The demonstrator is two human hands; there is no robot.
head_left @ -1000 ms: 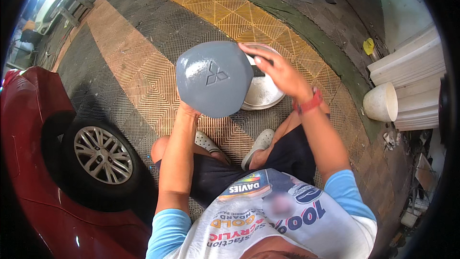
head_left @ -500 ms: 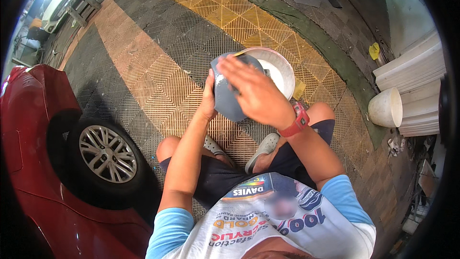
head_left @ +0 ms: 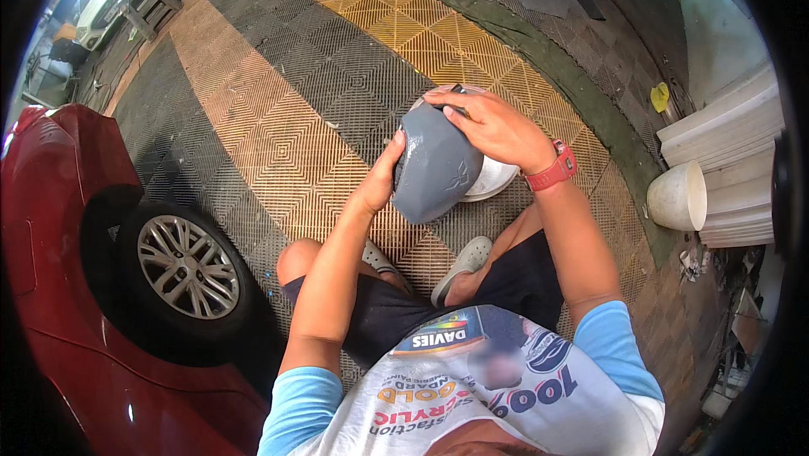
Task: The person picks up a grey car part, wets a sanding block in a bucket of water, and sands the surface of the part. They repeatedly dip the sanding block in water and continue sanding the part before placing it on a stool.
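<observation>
Grip on the rounded, angular grey cover [head_left: 431, 179] with its smooth, hard-looking shell comes mainly from your left hand [head_left: 381, 176]: the thumb lies along the cover's left edge, and the fingers curl behind, out of sight. The cover is held aloft, just to the left of the round white plastic bucket [head_left: 495, 189] and partly hiding it in the head view. Your right hand [head_left: 507, 134], at the bucket's upper side, lays its fingers close together along the cover's upper right edge, thumb just below; a small dark thing shows by those fingers, but you cannot tell from here whether they pinch it. The red car body [head_left: 72, 228] and its silver-spoked wheel [head_left: 189, 267] stand well to the left of the bucket, the tapered white tub [head_left: 677, 195] well to its right.

To do this well, keep the left hold firm, since the face looks glossy and may be slippery. Let the right fingers lie flat and follow the curve with light, even pressure, easing off around the recessed emblem [head_left: 458, 176]
</observation>
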